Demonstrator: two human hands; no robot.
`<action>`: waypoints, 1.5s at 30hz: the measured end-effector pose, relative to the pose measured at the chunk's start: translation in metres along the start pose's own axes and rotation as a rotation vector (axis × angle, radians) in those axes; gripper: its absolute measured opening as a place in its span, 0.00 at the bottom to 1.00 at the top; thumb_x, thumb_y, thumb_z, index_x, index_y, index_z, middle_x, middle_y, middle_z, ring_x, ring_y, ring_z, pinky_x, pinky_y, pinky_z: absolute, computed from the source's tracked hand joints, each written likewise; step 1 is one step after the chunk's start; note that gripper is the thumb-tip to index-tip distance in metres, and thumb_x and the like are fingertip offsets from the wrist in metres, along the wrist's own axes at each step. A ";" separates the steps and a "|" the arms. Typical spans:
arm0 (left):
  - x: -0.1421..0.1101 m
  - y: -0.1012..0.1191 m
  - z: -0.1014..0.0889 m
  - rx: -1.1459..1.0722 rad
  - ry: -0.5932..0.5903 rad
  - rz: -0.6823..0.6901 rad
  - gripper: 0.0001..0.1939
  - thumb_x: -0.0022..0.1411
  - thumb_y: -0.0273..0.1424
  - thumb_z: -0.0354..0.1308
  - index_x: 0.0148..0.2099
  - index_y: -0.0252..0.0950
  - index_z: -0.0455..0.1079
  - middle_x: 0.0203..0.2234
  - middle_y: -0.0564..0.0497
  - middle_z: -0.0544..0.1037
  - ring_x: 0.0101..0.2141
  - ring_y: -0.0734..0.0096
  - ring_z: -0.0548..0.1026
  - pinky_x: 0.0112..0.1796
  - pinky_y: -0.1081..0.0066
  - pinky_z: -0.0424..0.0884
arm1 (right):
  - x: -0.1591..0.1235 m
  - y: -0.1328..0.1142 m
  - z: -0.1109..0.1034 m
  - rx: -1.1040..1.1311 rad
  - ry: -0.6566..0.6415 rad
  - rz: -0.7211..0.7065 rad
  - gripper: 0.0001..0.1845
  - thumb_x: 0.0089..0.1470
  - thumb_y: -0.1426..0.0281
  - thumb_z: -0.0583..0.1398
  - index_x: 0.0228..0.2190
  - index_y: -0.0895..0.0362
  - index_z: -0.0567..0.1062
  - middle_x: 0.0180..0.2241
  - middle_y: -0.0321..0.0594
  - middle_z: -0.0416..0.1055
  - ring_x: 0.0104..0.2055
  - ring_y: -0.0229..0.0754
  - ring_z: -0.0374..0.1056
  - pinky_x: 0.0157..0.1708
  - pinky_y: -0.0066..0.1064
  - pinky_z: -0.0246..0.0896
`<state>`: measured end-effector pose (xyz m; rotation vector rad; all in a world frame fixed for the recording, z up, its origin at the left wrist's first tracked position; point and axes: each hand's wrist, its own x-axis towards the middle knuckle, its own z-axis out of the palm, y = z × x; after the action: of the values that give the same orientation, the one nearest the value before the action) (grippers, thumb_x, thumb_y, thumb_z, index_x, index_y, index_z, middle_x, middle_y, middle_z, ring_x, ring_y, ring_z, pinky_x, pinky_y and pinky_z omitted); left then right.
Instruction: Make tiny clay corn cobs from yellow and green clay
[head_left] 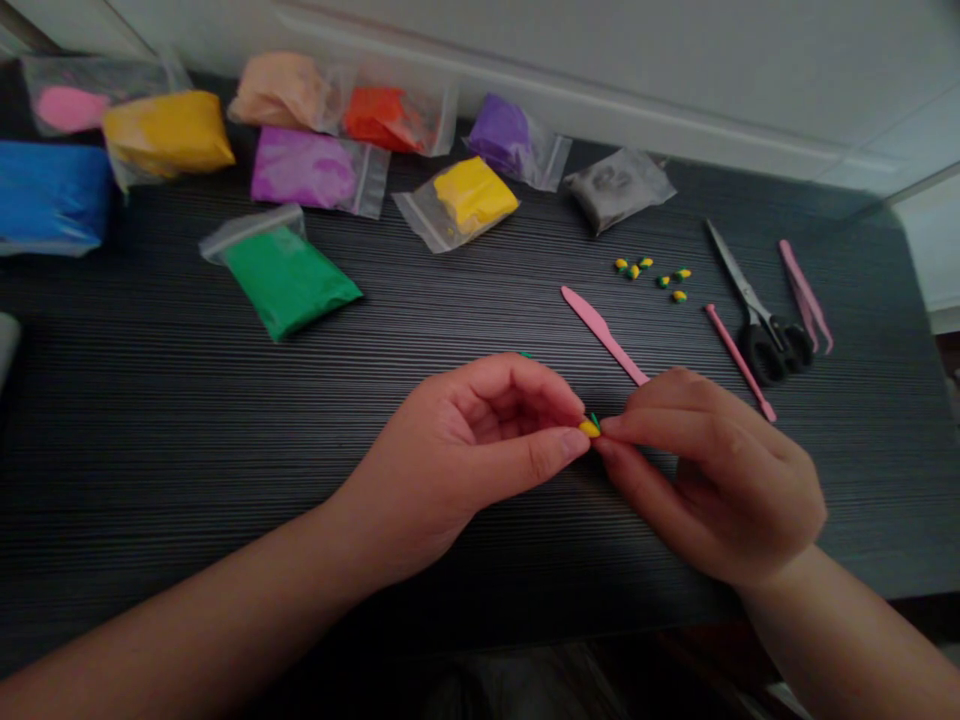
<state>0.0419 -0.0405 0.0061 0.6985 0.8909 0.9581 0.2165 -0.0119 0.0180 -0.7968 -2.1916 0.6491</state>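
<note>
A tiny yellow clay piece (589, 429) is pinched between the thumb and forefinger of my left hand (495, 430). My right hand (712, 460) meets it from the other side, its thumb and forefinger closed at a thin green clay strip (595, 420) that stands up against the yellow piece. Behind my right hand lies a pink plastic knife (604, 330), its handle end partly covered by the fingers. Farther back sit several small yellow-and-green clay pieces (664, 282). A bit of green clay (526, 355) peeks out just beyond my left hand.
Scissors (757, 300), pink tweezers (805, 295) and a pink modelling stick (741, 362) lie at the right. Bags of coloured clay line the back, among them a green bag (292, 278), a yellow bag (472, 197) and a blue bag (52, 197). A white wall (675, 80) borders the dark table (150, 400).
</note>
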 end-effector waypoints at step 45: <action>-0.001 0.004 -0.012 0.928 -0.011 0.312 0.05 0.54 0.27 0.54 0.35 0.42 0.65 0.28 0.56 0.72 0.30 0.75 0.71 0.31 0.79 0.68 | 0.000 0.004 0.001 0.016 0.003 0.016 0.08 0.45 0.78 0.59 0.32 0.60 0.70 0.25 0.38 0.70 0.27 0.35 0.65 0.29 0.31 0.61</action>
<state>0.0300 -0.0388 0.0040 1.6658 1.2409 0.7751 0.2170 -0.0093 0.0143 -0.8072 -2.1769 0.6730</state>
